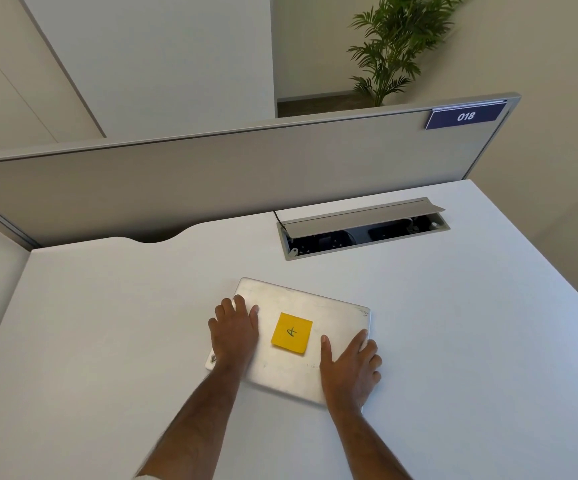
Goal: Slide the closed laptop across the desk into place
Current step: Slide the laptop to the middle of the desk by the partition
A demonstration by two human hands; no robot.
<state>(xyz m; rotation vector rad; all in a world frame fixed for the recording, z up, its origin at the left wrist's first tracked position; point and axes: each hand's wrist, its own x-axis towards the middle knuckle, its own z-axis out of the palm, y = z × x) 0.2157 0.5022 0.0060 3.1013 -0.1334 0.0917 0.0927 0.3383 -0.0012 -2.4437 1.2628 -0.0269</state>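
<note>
A closed silver laptop (pixel 318 313) lies flat near the middle of the white desk (pixel 107 323), turned a little clockwise. A yellow sticky note (pixel 291 333) with a handwritten mark is stuck on its lid. My left hand (pixel 234 332) rests palm down on the lid's left side, fingers over the far left edge. My right hand (pixel 350 367) presses flat on the near right corner, fingers spread toward the right edge. Both hands touch the laptop without lifting it.
An open cable tray (pixel 363 228) with a raised grey flap is sunk into the desk behind the laptop. A grey partition (pixel 211 181) with a blue "018" label (pixel 466 116) bounds the far edge. A potted palm (pixel 391 46) stands beyond it.
</note>
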